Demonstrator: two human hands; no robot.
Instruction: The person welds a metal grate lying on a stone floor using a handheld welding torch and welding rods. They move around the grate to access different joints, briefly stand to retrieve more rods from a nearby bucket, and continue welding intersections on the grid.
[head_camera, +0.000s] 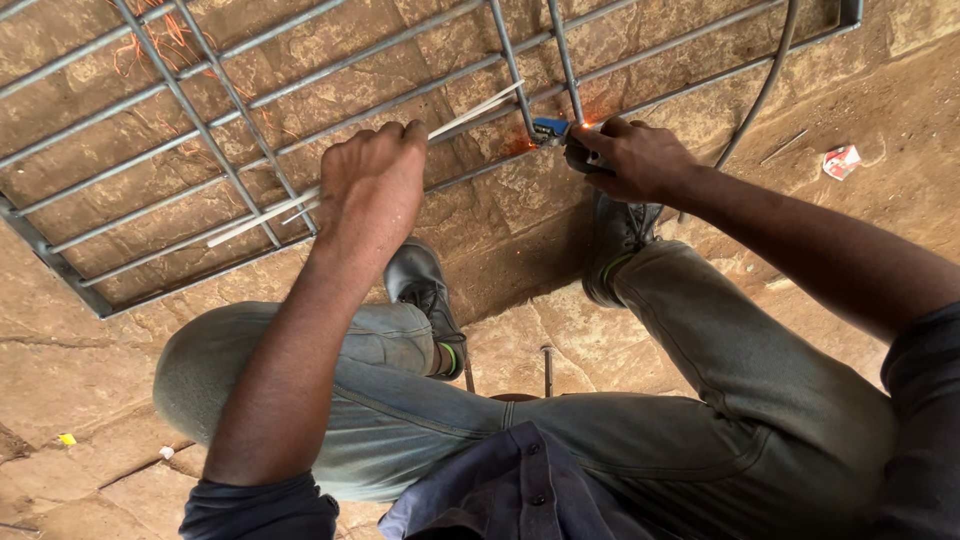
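Left hand (372, 175) fists a pale rod (370, 165) lying left-to-right across the grille (200, 130), its far-right tip nearest the right hand (630, 158), clenched on a sparking electrode holder (550, 129).

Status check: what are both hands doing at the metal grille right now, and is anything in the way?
Left hand fisted on thin pale rod across the grey metal grille. Right hand grips blue-tipped welding holder, glow at the joint. Grey cable lies clear.
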